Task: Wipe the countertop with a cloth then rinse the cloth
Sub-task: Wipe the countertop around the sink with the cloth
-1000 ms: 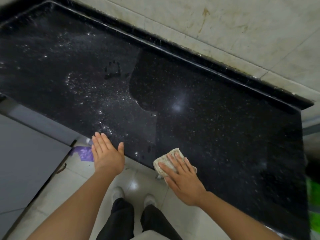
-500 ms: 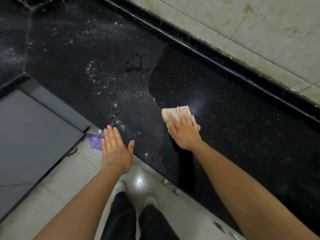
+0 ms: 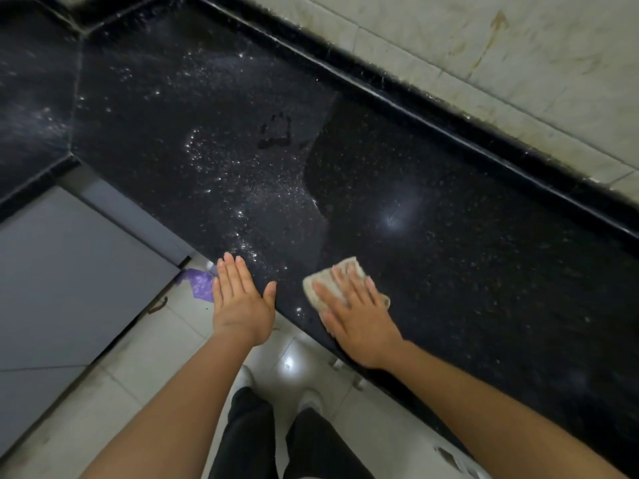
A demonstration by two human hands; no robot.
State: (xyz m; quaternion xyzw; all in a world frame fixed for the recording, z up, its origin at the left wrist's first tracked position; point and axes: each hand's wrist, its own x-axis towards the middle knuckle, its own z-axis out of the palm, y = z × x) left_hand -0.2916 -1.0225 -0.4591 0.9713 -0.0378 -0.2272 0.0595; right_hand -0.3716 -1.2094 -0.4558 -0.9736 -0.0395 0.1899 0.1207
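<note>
A: Status?

B: Black countertop is running left to right, its raised back lip sitting under the tiled wall. The right part is showing dark and glossy; the left is lying speckled, with plenty of room there. Grey cabinet is standing near-left.

A: Hands?

B: Right hand is pressing flat, fingers slightly spread, on the cloth. Left hand is hovering at the near edge, fingers straight and together, thumb out.

A: Cloth?

B: It's sitting just inside the near edge, beside the speckled zone. Its long axis is running roughly left-right, one corner pointing far. It's mostly covered.

A: Change?

B: Half a second ago it was sitting further in; now it's back by the near edge. A purple scrap is lying on the floor.
</note>
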